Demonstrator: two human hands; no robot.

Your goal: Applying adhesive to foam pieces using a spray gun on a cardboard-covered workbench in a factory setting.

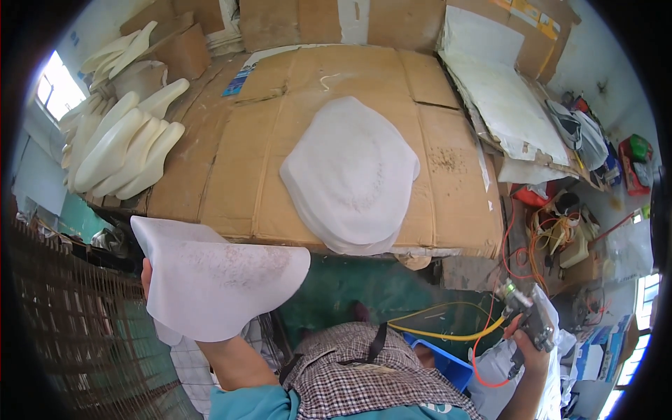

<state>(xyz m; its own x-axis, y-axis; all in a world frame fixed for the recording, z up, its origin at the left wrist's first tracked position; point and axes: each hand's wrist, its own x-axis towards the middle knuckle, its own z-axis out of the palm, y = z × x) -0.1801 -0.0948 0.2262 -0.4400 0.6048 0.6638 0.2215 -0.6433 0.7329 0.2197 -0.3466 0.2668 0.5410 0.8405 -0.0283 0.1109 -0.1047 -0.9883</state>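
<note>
My left hand (146, 275) grips a thin white curved sheet (231, 276) by its left edge; most of that hand is hidden behind the sheet. A rough, greyish-brown patch marks its upper face, and it is held tilted in front of the table's near edge. My right hand (530, 341) is closed around a metal spray gun (535, 318), out to the right and away from the sheet. A yellow hose (455, 337) and an orange hose (483, 378) run by the gun. On the cardboard-covered table (234, 175) lies a stack of similar white sheets (350, 175), rough in the middle.
Cream moulded curved pieces (129, 143) are stacked at the table's left end. A white-covered board (500, 98) lies to the right, with bags, cables and tools past it. A wire rack (84, 322) stands at lower left. A blue bin (448, 364) sits beside my apron.
</note>
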